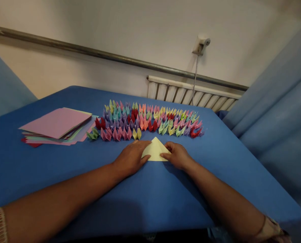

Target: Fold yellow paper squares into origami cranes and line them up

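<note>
Holding a pale yellow paper triangle (155, 151) between both hands, over the middle of a smooth blue bench (145, 199), with its apex pointing away from the body and its long straight edge nearest. Gripping the left corner with the fingers of the bare left hand (131, 156), with the thumb on the near part; gripping the right corner with the fingers of the bare right hand (180, 156), with the thumb on the face and the forefinger bent at the sloping edge. Cannot tell from this angle about full contact between paper and bench.

Just beyond the apex, set out in several rows: many small folded-paper figures (143, 125) with paired upright points, in red, pink, coral, purple, turquoise, green and yellow. Nearest to the left hand, just past the knuckles, a yellow one in the front row. Lying left of the rows, a loose stack of coloured paper sheets (56, 123), with pink on top and uneven red, green and lilac edges below.

Behind the bench, against a pale wall (140, 30): a long grey metal pipe (115, 58), a white ribbed radiator (196, 94), and a white socket (198, 44) with a thin cord (195, 79) hanging down. At the right, a blue curtain (279, 94) in folds.
</note>
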`<state>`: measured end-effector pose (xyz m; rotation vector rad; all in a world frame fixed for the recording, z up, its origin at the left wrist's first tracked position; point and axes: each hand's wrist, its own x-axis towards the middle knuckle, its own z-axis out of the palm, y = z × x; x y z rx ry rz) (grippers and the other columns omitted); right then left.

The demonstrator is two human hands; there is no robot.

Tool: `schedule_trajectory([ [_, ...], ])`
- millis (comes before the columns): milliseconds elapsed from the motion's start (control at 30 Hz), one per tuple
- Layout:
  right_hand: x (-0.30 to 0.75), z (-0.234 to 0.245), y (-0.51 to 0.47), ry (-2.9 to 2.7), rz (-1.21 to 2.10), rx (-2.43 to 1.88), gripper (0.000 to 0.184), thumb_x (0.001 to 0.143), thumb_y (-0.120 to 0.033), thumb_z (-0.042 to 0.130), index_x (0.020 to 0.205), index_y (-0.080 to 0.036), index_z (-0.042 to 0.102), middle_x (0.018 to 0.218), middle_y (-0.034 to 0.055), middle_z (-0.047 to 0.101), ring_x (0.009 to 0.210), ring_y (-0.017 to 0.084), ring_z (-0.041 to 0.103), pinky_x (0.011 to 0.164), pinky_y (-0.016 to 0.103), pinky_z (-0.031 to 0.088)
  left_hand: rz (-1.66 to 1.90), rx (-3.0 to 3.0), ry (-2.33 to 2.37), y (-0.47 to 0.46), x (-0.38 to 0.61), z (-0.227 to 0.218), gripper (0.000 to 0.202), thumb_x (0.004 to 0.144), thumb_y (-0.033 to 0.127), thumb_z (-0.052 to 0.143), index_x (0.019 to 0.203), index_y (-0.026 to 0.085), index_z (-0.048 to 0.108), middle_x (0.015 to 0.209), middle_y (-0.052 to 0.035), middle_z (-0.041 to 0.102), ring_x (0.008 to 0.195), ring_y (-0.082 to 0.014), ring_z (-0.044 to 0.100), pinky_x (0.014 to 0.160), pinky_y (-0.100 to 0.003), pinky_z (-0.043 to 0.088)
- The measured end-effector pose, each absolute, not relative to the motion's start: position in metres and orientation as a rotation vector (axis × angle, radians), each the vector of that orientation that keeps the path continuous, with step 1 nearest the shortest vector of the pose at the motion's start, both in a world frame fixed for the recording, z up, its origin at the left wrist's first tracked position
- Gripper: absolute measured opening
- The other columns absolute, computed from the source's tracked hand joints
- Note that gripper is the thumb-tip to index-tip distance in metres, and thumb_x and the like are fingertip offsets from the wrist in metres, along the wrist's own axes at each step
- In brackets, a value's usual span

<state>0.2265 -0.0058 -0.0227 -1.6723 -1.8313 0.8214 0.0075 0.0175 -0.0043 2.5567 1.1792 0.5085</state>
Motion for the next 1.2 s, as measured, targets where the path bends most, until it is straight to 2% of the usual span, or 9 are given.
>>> schedule_trajectory([
  [100,0.228,-0.030,0.001,-1.661,1.029,-1.382,0.017,0.076,-0.035,0.065,0.078,-0.019,0.060,0.070,-0.0030,0.060,0.064,0.013,0.053,0.060,0.024,0.041,0.731,2.443,1.171,0.017,0.008,-0.001,0.063,0.085,0.032,0.061,0.141,0.016,0.038,0.137,-0.0127,0.052,0.123,-0.0268,0.050,0.106,-0.044,0.039],
  [167,0.230,-0.028,0.002,-1.622,1.065,-1.239,0.020,0.074,-0.038,0.067,0.077,-0.019,0.059,0.069,-0.0037,0.057,0.063,0.012,0.050,0.060,0.024,0.041,0.822,2.310,1.174,0.016,0.007,0.003,0.065,0.085,0.037,0.061,0.142,0.018,0.036,0.137,-0.0115,0.052,0.119,-0.0253,0.053,0.102,-0.041,0.043],
  [233,0.232,-0.023,0.001,-1.646,1.025,-1.178,0.021,0.074,-0.038,0.068,0.076,-0.019,0.060,0.070,-0.0032,0.056,0.064,0.012,0.049,0.061,0.024,0.040,0.817,2.208,1.153,0.016,0.006,0.006,0.051,0.086,0.042,0.059,0.132,0.020,0.050,0.123,-0.0081,0.062,0.107,-0.0234,0.060,0.094,-0.038,0.048],
  [333,0.234,-0.014,-0.004,-1.726,0.942,-1.158,0.021,0.077,-0.040,0.067,0.078,-0.019,0.062,0.074,-0.0013,0.058,0.069,0.013,0.051,0.065,0.025,0.042,0.744,2.143,1.102,0.016,0.004,0.008,0.033,0.090,0.046,0.051,0.100,0.020,0.068,0.092,-0.0030,0.069,0.086,-0.0196,0.063,0.079,-0.031,0.051],
  [467,0.234,-0.006,-0.008,-1.859,0.900,-1.149,0.025,0.086,-0.043,0.059,0.084,-0.019,0.065,0.078,0.0010,0.059,0.073,0.015,0.054,0.069,0.026,0.043,0.769,2.114,1.087,0.014,0.005,0.008,0.033,0.090,0.046,0.050,0.083,0.019,0.069,0.075,0.0001,0.064,0.071,-0.0151,0.058,0.066,-0.025,0.047],
  [667,0.235,-0.009,-0.007,-1.876,0.815,-1.116,0.033,0.090,-0.041,0.053,0.067,-0.019,0.058,0.068,-0.0005,0.051,0.064,0.012,0.046,0.061,0.025,0.038,0.762,2.018,1.100,0.011,0.008,0.013,0.036,0.088,0.046,0.050,0.070,0.017,0.062,0.065,0.0028,0.053,0.060,-0.0113,0.048,0.054,-0.022,0.038],
  [933,0.235,-0.012,-0.006,-1.819,0.871,-1.190,0.042,0.088,-0.048,0.055,0.058,-0.018,0.049,0.061,-0.0036,0.040,0.056,0.010,0.037,0.051,0.023,0.029,0.715,1.982,1.138,0.011,0.008,0.019,0.043,0.088,0.051,0.046,0.064,0.016,0.056,0.060,0.0029,0.048,0.057,-0.0112,0.044,0.050,-0.022,0.033],
  [1133,0.233,-0.013,-0.006,-1.710,0.945,-1.240,0.046,0.085,-0.053,0.055,0.056,-0.019,0.041,0.058,-0.0049,0.031,0.054,0.009,0.029,0.049,0.024,0.023,0.733,1.937,1.147,0.013,0.008,0.017,0.035,0.083,0.049,0.056,0.085,0.016,0.066,0.075,0.0008,0.063,0.068,-0.0153,0.055,0.059,-0.024,0.042],
  [1200,0.235,-0.015,-0.005,-1.667,0.959,-1.245,0.047,0.085,-0.054,0.055,0.056,-0.020,0.039,0.058,-0.0050,0.030,0.054,0.009,0.027,0.049,0.024,0.021,0.735,1.933,1.176,0.014,0.008,0.017,0.034,0.082,0.048,0.057,0.085,0.016,0.066,0.075,0.0009,0.063,0.068,-0.0155,0.056,0.060,-0.025,0.042],
])
